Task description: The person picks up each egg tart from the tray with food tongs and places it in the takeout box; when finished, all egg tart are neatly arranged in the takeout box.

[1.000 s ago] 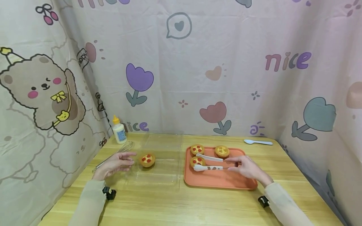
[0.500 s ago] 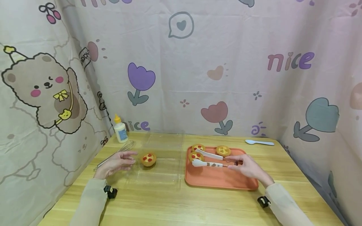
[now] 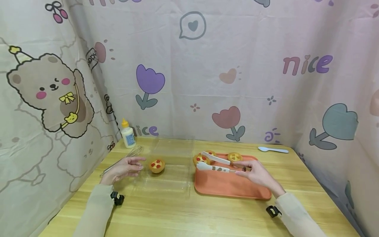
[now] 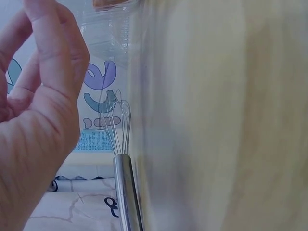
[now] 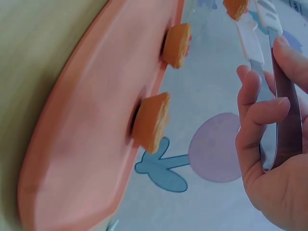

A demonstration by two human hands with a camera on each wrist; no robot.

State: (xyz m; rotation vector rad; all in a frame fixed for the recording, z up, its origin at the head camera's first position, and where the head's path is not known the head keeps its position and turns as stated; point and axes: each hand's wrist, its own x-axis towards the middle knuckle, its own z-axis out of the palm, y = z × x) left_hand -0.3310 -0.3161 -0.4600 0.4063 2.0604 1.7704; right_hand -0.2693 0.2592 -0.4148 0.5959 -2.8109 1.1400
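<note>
In the head view my right hand (image 3: 257, 172) grips a pair of tongs (image 3: 217, 158) with white tips and metal arms. Between the tips is a small tart with red toppings (image 3: 202, 159), raised off the orange tray (image 3: 231, 186) at its left edge. Another red-topped tart (image 3: 211, 153) and a yellow-topped tart (image 3: 235, 157) sit on the tray. To the left, a red-topped tart (image 3: 156, 166) lies in a clear plastic box (image 3: 174, 187). My left hand (image 3: 124, 169) hovers at the box's left side, fingers loosely bent, holding nothing.
A whisk (image 4: 123, 178) lies beyond my left hand, with a yellow-capped white bottle (image 3: 128, 136) behind it. At the back right rests a pale spoon (image 3: 273, 149). A printed curtain (image 3: 189, 79) borders the wooden table (image 3: 189, 217).
My right hand has lifted the tart with the tongs and moved it up and left toward the tray's left edge. The left hand has barely moved.
</note>
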